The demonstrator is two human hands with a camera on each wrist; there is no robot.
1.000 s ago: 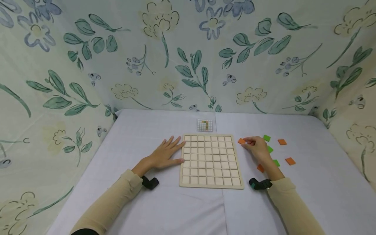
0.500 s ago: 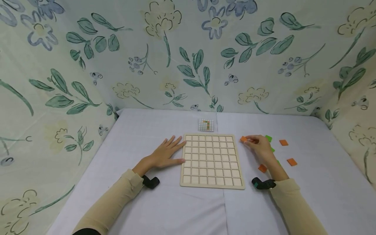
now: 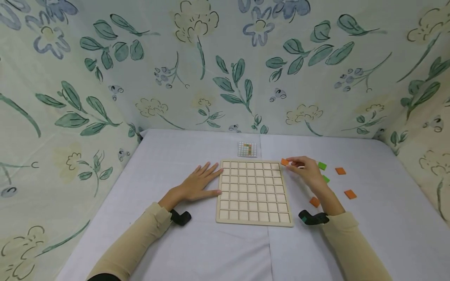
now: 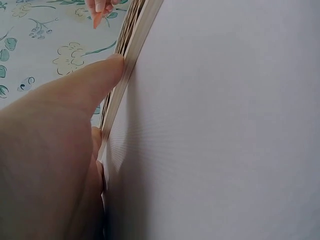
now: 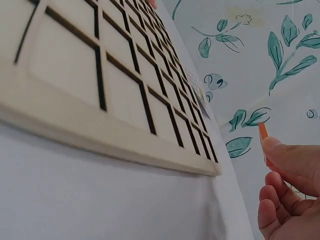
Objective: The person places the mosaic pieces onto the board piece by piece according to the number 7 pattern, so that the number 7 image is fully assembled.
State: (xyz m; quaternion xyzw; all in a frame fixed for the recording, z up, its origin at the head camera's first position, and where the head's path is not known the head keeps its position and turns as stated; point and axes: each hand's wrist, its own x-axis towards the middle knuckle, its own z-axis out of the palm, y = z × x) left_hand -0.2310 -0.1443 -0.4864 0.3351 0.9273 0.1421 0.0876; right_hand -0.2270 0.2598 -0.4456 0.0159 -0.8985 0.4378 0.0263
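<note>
Head view: shows, at centre, a pale wooden grid board (image 3: 253, 191) lying flat on a white cloth-covered surface (image 3: 197, 253). Left of the board, spreads a person's left grip (image 3: 197, 185) flat with fingers fanned, touching the left edge with thumb and a fingertip. By the board's upper right corner, pinches a held orange tile (image 3: 285, 162) between thumb and fingers of the right grip (image 3: 307, 170). Farther right, includes two green tiles (image 3: 322, 166) and three loose orange tiles (image 3: 350, 194). Just above the board's far edge, shows a small card (image 3: 247, 149) printed with a coloured grid. Fills the upper half with a floral backdrop (image 3: 232, 23).

Left wrist view: at left, shows the thumb of the left grip, large, with tip against the board's slanting side. At upper left, shows fingertips of the right grip with the held orange tile.

Right wrist view: fills the upper left with board cells. At lower right, pinches the held orange tile edge-on, other fingers curled below, with a visible gap between tile and board.
</note>
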